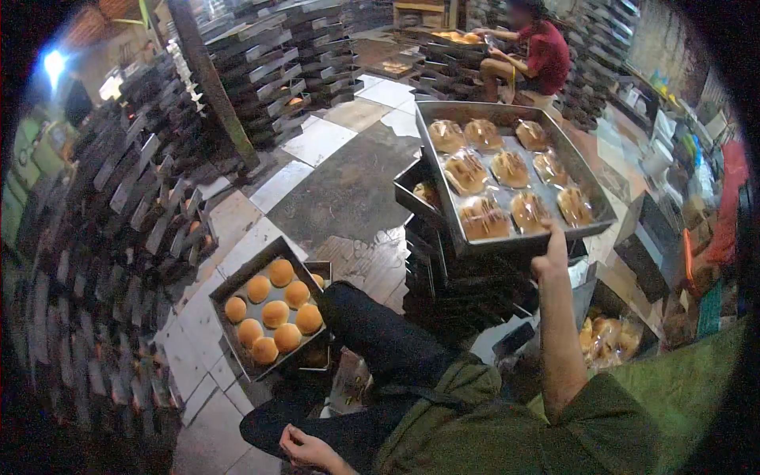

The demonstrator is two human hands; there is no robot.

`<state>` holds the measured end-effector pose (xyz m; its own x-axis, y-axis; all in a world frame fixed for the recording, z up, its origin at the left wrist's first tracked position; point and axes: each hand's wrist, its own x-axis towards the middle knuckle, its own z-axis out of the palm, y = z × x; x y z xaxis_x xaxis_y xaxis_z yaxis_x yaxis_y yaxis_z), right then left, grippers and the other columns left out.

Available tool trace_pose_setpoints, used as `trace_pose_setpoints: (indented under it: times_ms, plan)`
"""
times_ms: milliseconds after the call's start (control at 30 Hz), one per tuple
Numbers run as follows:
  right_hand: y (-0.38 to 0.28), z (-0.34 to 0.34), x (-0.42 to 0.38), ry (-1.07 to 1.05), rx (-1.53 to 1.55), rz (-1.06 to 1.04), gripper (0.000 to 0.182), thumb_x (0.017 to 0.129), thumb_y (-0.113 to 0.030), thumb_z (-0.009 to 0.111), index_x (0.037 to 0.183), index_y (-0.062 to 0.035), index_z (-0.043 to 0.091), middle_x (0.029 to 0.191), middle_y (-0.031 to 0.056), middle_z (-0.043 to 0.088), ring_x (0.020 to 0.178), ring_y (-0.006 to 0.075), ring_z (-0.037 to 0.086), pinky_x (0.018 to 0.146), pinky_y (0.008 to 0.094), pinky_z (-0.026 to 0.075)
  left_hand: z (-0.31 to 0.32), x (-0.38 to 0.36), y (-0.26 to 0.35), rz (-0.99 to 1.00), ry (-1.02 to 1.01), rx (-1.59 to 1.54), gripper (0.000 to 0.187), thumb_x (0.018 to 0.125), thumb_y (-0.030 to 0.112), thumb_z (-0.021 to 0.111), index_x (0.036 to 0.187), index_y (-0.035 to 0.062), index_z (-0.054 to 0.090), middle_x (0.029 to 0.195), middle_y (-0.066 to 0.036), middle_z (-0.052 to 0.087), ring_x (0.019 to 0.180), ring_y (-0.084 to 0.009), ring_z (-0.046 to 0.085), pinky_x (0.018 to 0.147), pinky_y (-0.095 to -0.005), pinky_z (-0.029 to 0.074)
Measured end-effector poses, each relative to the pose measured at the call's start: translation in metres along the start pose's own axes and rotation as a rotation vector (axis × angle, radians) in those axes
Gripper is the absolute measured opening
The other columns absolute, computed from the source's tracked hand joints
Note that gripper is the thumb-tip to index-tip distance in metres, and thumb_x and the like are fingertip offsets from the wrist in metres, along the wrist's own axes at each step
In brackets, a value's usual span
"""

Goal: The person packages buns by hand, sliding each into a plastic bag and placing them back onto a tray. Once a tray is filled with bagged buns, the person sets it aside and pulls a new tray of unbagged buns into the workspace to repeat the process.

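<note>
A lamp [55, 70] glares upper left; dark edges bend.

Item: one person's own body, partial view.
Shirt [467, 431]: olive green, loose cloth, creased into soft folds at the front.
Right sleeve [613, 423]: short, same olive green, wide at the hem.
Trousers [388, 332]: very dark (black or deep navy, hard to tell in this light), plain.
Right forearm [564, 340]: bare, slender.
Right grip [551, 255]: bare hand.
Left grip [309, 451]: bare hand, slim fingers.
</note>
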<state>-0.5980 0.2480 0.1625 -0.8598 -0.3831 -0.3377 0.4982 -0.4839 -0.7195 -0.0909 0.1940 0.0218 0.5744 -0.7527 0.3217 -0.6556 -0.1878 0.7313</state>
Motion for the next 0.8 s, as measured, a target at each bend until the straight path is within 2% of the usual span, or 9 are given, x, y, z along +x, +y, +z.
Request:
trace_pose_setpoints:
  times_ms: [333,400,467,533,600,667,733,767,800]
  plan:
    - [-0.007,-0.014,-0.009,-0.046,-0.019,0.07,0.032,0.075,-0.025,0.056,0.1,-0.006,0.054,0.096,0.008,0.059,0.077,0.0231,0.059,0.07,0.0383,0.048,-0.004,0.005,0.008,0.076,-0.015,0.165,0.017,0.086,0.019,0.051,0.088,0.0026,0.057,0.083,-0.008,0.056,0.073,-0.0239,0.054,0.068,-0.0352,0.043]
    - [-0.006,0.005,-0.042,0.059,-0.142,-0.174,0.024,0.08,-0.021,0.051,0.097,-0.0049,0.057,0.093,0.0089,0.058,0.075,0.0234,0.057,0.071,0.0385,0.047,-0.003,0.004,0.015,0.05,0.003,0.22,0.016,0.086,0.019,0.052,0.087,0.0039,0.058,0.084,-0.007,0.057,0.074,-0.0233,0.055,0.068,-0.0358,0.042]
    - [0.016,0.044,-0.111,0.085,-0.65,-0.755,0.023,0.085,-0.013,0.043,0.1,-0.0008,0.055,0.102,0.0109,0.055,0.079,0.0215,0.055,0.073,0.0335,0.045,-0.007,0.003,0.014,0.013,0.024,0.194,0.015,0.085,0.02,0.053,0.084,0.006,0.059,0.085,-0.004,0.058,0.074,-0.0214,0.055,0.072,-0.0377,0.039]
    - [0.068,0.032,-0.147,-0.178,-0.861,-1.228,0.025,0.084,-0.011,0.043,0.104,0.0014,0.053,0.108,0.0136,0.052,0.085,0.0194,0.053,0.078,0.0304,0.042,-0.002,0.006,-0.005,-0.008,-0.013,0.137,0.016,0.084,0.021,0.053,0.084,0.0057,0.059,0.085,-0.005,0.058,0.076,-0.0217,0.055,0.074,-0.0382,0.037]
    - [0.099,0.042,-0.174,-1.196,-1.086,-0.872,0.029,0.076,-0.002,0.051,0.105,-0.0007,0.053,0.106,0.0141,0.054,0.091,0.0249,0.055,0.078,0.0325,0.044,0.001,0.006,-0.004,0.086,-0.079,0.12,0.015,0.083,0.019,0.054,0.085,0.0045,0.059,0.086,-0.006,0.058,0.08,-0.0234,0.055,0.077,-0.0372,0.037]
    - [0.204,0.033,-0.173,-1.593,-1.234,-0.346,0.035,0.072,-0.007,0.056,0.107,-0.0056,0.053,0.113,0.0136,0.05,0.103,0.0295,0.05,0.09,0.038,0.038,0.013,0.007,0.003,0.048,-0.318,-0.148,0.015,0.083,0.014,0.053,0.088,0.0004,0.058,0.087,-0.012,0.057,0.082,-0.0259,0.054,0.075,-0.0337,0.04]
    - [0.298,0.01,-0.157,-1.897,-1.398,-0.834,0.035,0.076,-0.012,0.049,0.11,-0.0052,0.051,0.114,0.0154,0.048,0.109,0.0324,0.044,0.091,0.0384,0.037,0.026,0.008,0.029,-0.093,-0.54,-0.424,0.016,0.083,0.013,0.052,0.09,-0.0015,0.056,0.09,-0.013,0.055,0.085,-0.0231,0.054,0.076,-0.0337,0.042]
    - [0.326,-0.002,-0.156,-1.982,-1.355,-1.056,0.036,0.078,-0.017,0.048,0.111,-0.0058,0.05,0.11,0.0162,0.05,0.108,0.0333,0.044,0.088,0.0381,0.04,0.031,0.012,0.039,0.048,-0.597,-0.309,0.016,0.083,0.013,0.052,0.089,-0.0014,0.056,0.09,-0.013,0.055,0.084,-0.0229,0.055,0.076,-0.0318,0.042]
    - [0.342,-0.01,-0.155,-2.024,-1.335,-1.049,0.036,0.078,-0.017,0.048,0.111,-0.0058,0.05,0.11,0.0162,0.05,0.108,0.0333,0.044,0.088,0.0381,0.04,0.043,0.01,0.032,0.059,-0.58,-0.248,0.016,0.083,0.013,0.053,0.09,-0.0009,0.056,0.087,-0.013,0.055,0.082,-0.0232,0.055,0.074,-0.0303,0.043]
